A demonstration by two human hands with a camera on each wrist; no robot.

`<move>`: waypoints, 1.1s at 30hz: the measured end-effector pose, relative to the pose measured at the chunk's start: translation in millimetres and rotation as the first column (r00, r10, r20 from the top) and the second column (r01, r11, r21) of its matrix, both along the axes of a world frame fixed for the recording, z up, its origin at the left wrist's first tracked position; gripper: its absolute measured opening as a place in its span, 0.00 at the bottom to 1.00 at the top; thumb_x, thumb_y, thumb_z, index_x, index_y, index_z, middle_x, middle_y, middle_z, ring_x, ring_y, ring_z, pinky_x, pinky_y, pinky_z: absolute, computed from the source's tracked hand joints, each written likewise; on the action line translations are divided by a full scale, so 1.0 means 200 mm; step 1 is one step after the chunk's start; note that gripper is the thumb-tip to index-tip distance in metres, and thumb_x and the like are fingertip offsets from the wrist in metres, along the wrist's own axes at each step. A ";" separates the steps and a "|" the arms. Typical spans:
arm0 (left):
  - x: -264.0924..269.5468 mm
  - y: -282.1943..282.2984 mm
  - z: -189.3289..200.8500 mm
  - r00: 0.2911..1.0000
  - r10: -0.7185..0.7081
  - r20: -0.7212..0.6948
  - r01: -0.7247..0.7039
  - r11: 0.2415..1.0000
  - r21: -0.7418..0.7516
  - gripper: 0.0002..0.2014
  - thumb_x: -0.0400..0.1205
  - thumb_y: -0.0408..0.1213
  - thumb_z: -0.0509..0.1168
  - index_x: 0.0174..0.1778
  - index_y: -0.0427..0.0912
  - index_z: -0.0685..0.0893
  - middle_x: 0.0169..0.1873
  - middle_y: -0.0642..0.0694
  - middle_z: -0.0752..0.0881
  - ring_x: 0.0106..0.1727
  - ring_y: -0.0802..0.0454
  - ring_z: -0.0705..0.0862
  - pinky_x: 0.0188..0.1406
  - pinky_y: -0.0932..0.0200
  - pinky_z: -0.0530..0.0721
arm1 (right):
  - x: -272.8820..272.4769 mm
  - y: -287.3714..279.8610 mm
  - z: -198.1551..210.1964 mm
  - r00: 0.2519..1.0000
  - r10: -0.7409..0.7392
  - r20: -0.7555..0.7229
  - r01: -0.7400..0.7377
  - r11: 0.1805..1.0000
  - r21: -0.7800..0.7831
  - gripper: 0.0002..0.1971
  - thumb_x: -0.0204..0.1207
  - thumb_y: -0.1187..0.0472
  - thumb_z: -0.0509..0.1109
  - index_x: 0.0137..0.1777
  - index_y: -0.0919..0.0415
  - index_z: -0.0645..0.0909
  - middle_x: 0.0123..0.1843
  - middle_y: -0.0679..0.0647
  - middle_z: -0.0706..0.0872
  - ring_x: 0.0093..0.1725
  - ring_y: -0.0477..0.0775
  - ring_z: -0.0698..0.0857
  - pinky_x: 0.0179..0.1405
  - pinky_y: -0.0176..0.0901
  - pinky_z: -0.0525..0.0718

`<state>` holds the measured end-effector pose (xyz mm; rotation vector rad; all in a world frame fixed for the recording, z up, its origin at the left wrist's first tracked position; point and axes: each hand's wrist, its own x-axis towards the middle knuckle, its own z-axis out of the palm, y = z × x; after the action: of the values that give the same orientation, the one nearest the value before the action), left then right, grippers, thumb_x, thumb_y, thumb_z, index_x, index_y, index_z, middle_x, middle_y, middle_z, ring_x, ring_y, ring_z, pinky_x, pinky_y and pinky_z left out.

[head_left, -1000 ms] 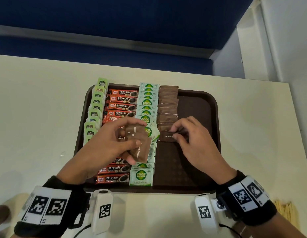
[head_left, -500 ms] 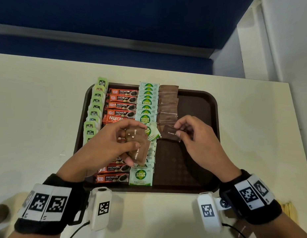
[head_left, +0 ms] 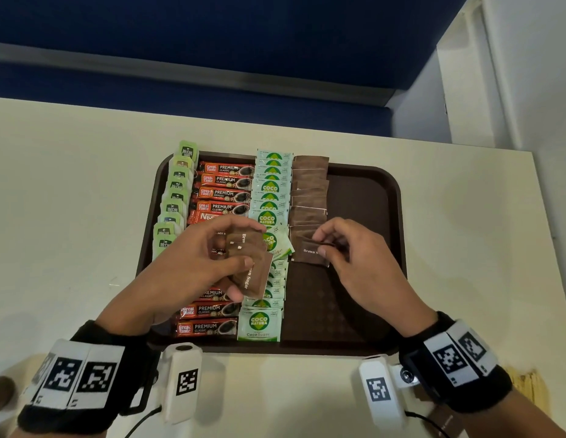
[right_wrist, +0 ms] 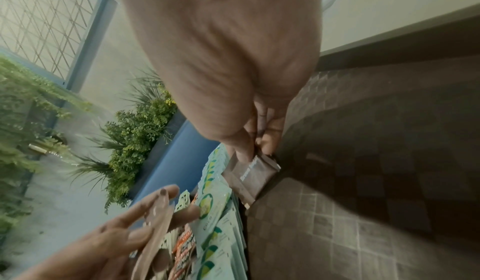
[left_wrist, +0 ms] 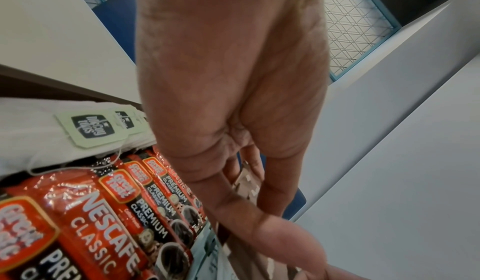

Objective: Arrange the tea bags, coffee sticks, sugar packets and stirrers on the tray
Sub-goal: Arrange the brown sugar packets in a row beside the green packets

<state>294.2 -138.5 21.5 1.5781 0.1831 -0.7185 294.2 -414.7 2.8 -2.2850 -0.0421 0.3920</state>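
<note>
A dark brown tray (head_left: 364,191) holds columns of green-tagged tea bags (head_left: 175,197), red coffee sticks (head_left: 226,181), green-white Coco sugar packets (head_left: 270,188) and brown sugar packets (head_left: 308,191). My left hand (head_left: 209,260) hovers over the coffee sticks and grips a small stack of brown sugar packets (head_left: 253,273), also seen as brown packets (right_wrist: 153,241) in the right wrist view. My right hand (head_left: 341,248) pinches one brown sugar packet (head_left: 310,251) at the near end of the brown column, the same packet (right_wrist: 250,174) lying low over the tray floor.
The tray's right half (head_left: 354,279) is bare. Pale wooden stirrers (head_left: 528,384) lie on the cream table (head_left: 70,200) at the near right edge. A blue wall panel (head_left: 212,42) runs behind the table. Coffee sticks (left_wrist: 109,212) and tea bags (left_wrist: 91,128) fill the left wrist view.
My right hand has drawn its brown sugar packet slightly right and down onto the near end of the brown column. The left hand has stayed put with its stack.
</note>
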 end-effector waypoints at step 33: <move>0.01 0.07 -0.01 0.920 0.368 0.137 -0.364 0.930 -0.054 0.24 0.84 0.23 0.74 0.70 0.55 0.90 0.61 0.39 0.94 0.46 0.31 0.97 0.35 0.51 0.97 | 0.06 0.24 -0.06 0.895 0.359 0.265 -0.296 0.922 -0.250 0.21 0.79 0.54 0.82 0.72 0.48 0.86 0.67 0.50 0.75 0.70 0.54 0.72 0.64 0.52 0.87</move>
<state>296.5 -124.4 20.4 1.5067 0.3496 -0.3103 306.8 -367.1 -8.6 -2.5277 -0.5808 0.2145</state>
